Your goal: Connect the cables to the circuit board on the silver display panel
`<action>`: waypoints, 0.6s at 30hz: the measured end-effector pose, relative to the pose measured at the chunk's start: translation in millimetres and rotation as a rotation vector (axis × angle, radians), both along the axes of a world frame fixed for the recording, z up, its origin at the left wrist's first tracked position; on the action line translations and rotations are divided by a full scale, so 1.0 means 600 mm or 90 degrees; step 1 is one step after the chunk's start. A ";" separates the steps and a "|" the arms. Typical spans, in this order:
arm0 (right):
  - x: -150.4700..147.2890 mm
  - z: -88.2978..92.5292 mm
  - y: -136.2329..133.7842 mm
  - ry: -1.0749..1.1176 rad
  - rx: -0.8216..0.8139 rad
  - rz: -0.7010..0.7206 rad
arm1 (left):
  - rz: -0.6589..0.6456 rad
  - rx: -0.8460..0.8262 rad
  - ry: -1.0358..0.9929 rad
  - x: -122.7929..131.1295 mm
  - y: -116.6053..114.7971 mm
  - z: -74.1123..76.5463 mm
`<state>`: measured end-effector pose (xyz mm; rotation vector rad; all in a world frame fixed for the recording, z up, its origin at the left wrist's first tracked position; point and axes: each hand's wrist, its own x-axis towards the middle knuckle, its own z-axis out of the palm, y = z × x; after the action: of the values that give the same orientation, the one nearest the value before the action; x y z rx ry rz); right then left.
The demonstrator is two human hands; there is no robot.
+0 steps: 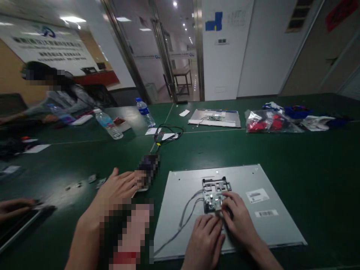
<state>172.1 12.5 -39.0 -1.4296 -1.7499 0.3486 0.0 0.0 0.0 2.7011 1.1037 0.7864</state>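
A grey metal panel (253, 225) lies flat on the green table in front of me. Near its middle sit a small circuit board (211, 200) and a black bracket (216, 184), with grey wires (187, 212) running off to the left. My left hand (205, 240) rests on the panel just below the board, its fingers curled with the tips at the board's lower edge. What they hold, if anything, is hidden. My right hand (239, 219) is to the right of the board, its fingers bent and pinching the board's right edge.
Another person's forearm and hand (118, 187) reach across the table left of the panel, and a further hand (14, 208) shows at the far left. Further back are two water bottles (108, 123), a black cable (167, 135), a second panel (215, 118), a plastic bag of red parts (267, 122) and a seated person (53, 93).
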 end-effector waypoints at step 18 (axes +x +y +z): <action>0.000 -0.013 -0.001 -0.130 0.035 0.021 | -0.020 -0.079 0.003 0.001 -0.002 -0.011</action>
<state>172.3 12.1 -46.8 -1.4393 -1.9326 0.1748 0.3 -1.1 -6.7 2.6118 1.0719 0.6824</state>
